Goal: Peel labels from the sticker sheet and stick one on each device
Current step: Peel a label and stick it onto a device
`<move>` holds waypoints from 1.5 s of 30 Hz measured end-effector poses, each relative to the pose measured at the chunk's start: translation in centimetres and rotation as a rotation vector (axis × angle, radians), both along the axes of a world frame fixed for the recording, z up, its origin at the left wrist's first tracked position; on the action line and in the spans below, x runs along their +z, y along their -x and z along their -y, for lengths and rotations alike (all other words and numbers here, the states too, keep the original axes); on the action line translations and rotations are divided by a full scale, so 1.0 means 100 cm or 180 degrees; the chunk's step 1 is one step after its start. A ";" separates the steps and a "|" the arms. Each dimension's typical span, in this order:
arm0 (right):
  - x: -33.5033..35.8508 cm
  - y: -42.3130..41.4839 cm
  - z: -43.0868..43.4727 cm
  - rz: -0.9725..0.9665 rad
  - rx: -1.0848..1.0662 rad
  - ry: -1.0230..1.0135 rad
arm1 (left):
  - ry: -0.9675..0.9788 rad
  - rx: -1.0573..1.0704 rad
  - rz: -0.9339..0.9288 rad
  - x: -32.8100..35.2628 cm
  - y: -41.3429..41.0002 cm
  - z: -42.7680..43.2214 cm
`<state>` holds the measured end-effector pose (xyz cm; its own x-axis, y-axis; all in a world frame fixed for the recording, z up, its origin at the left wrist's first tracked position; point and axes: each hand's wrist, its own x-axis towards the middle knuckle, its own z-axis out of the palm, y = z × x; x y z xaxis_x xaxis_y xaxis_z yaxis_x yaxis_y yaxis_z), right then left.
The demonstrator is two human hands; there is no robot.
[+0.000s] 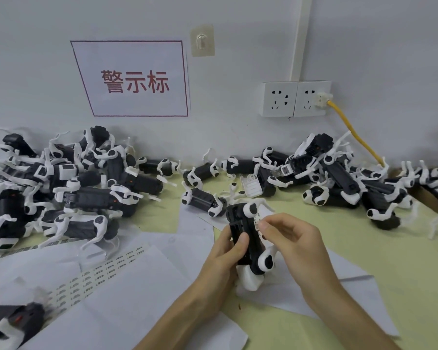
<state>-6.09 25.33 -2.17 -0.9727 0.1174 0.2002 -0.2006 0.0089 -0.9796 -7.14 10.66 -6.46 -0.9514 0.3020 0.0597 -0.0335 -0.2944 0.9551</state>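
Note:
My left hand grips a black-and-white device held upright above the table, thumb across its black body. My right hand pinches a small white label against the device's right side near its top. The sticker sheet, a long strip with rows of small printed labels, lies on white paper to the left. A second label strip lies further left, partly under devices.
A big heap of devices fills the left back of the table, another heap the right back. One more device lies at the bottom left. Loose white paper sheets cover the near table. A yellow cable runs from the wall socket.

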 end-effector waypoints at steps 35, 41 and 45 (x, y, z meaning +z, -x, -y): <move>-0.004 -0.005 0.007 -0.0277 -0.0445 -0.0423 | 0.0011 -0.0019 -0.0498 -0.007 0.001 -0.003; -0.003 -0.006 0.007 -0.0278 -0.0463 -0.0421 | 0.0069 0.0011 -0.0517 -0.007 0.001 -0.002; -0.002 -0.006 0.007 -0.0270 -0.0464 -0.0413 | 0.0123 0.0020 -0.0547 -0.008 0.001 -0.002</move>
